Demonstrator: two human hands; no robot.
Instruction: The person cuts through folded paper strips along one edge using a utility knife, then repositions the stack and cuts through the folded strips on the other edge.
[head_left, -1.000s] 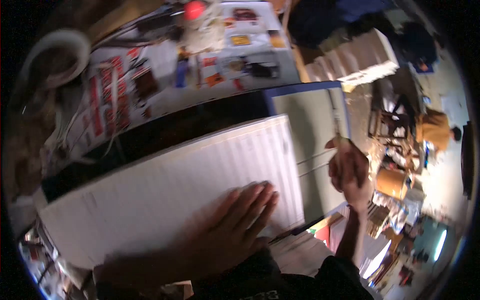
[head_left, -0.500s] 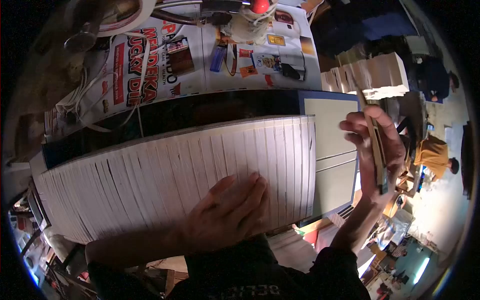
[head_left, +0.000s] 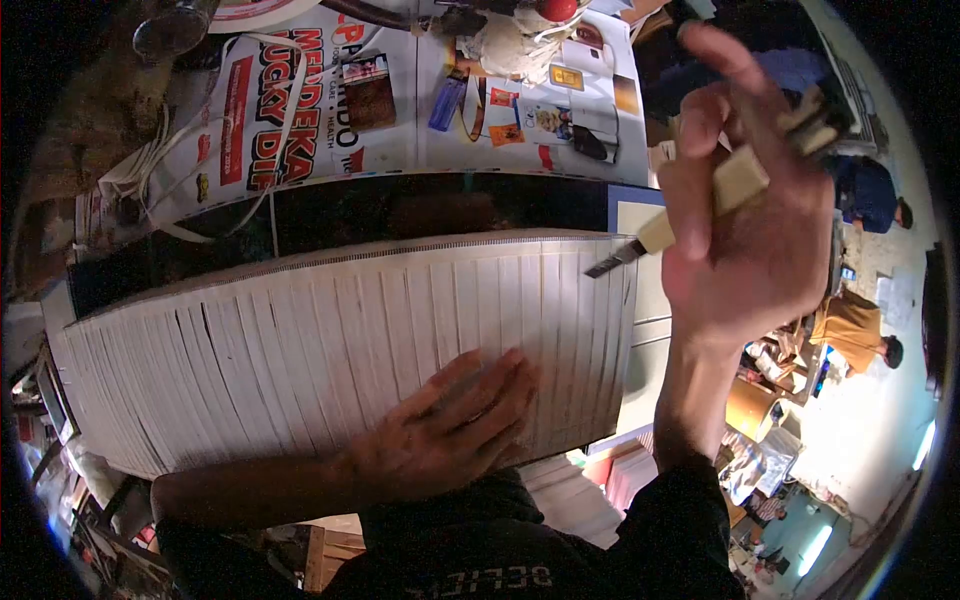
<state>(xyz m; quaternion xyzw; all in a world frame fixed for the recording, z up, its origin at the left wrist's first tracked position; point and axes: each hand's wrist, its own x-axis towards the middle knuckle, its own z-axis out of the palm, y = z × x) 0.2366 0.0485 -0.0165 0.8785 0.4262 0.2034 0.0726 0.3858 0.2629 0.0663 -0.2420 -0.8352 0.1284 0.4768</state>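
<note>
Tbl (head_left: 100, 120) w/ ad sheet (head_left: 410, 110), cord (head_left: 294, 100) atop

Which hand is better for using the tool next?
Probably the right hand: it holds the dark-tipped tool, tip pointing at the white stack. The left hand lies on the stack, holding no tool.

White, dark-lined stack (head_left: 370, 345); pale-yellow cutter (head_left: 741, 181)

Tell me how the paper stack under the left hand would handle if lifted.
The paper stack is probably heavy, being packed with many layers. It may sag or fan apart if lifted, since dark gaps show between some of them. Its long, blocky shape seems unlikely to roll.
</note>
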